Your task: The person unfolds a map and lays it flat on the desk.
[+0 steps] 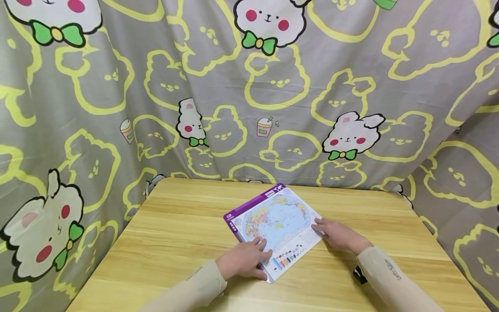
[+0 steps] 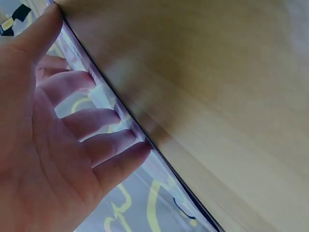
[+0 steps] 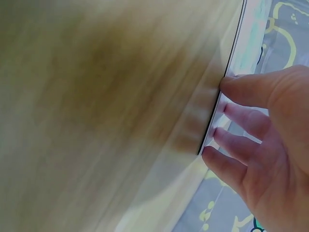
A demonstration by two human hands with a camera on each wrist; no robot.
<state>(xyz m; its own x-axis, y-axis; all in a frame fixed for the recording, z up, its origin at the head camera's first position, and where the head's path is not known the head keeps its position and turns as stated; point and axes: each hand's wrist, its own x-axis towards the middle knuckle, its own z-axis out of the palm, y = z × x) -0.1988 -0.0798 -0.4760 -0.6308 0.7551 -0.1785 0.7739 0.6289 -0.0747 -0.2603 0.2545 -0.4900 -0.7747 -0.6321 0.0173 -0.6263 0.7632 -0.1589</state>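
- The largest thing was a grey curtain [image 1: 218,93], which hung behind the table and at both its sides; it carried yellow animal outlines and white animal heads with green bows.
- In front of it stood a table [image 1: 179,232] with a light wood-grain top.
- The world map sheet [image 1: 290,212] was at the middle of this table, turned at an angle, its upper corner near the far edge. It had a purple band along its upper left side and small coloured pictures on its white lower part.
- Two pale sleeves [image 1: 390,273] with dark lettering came from the near side.
- The left hand [image 1: 245,258] was wide, not closed round anything; its spread fingers rested on the sheet, and its thumb touched the edge near the lowest corner.
- The right hand [image 1: 340,232] was also loose, its fingertips touching the sheet at the right corner, with the thumb at the edge.
- A small black object [image 1: 359,275] showed beside the right cuff; I cannot tell what it was.
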